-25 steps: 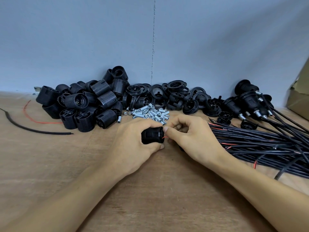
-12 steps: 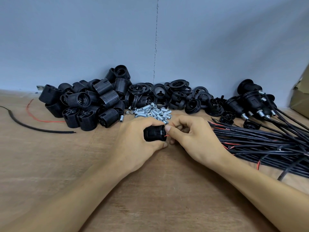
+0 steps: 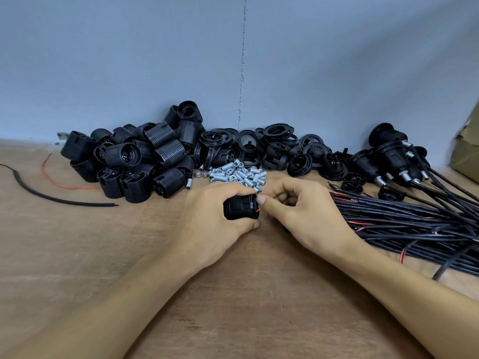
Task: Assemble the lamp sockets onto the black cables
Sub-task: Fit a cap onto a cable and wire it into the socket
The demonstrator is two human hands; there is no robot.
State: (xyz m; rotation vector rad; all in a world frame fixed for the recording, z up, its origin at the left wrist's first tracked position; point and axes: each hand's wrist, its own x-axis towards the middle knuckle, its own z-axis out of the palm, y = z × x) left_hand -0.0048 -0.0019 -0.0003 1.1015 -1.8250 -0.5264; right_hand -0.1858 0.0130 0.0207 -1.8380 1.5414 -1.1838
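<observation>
While the left hand (image 3: 207,218) clasps the ribbed black plastic lamp socket (image 3: 241,207) over the wooden table (image 3: 233,294), the right hand (image 3: 303,216) pinches the thin red wire (image 3: 259,210) at its end; feeding it straight, with the socket steady, should avoid kinks.

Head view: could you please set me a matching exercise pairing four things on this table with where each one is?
Things:
1 socket
2 metal tubes
3 cable bundle
4 loose cable

Places:
A alone at far left
B gripped in the left hand
C heaped just beyond the left hand
D fanned out at right

Pairs: 1-B, 2-C, 3-D, 4-A.
</observation>
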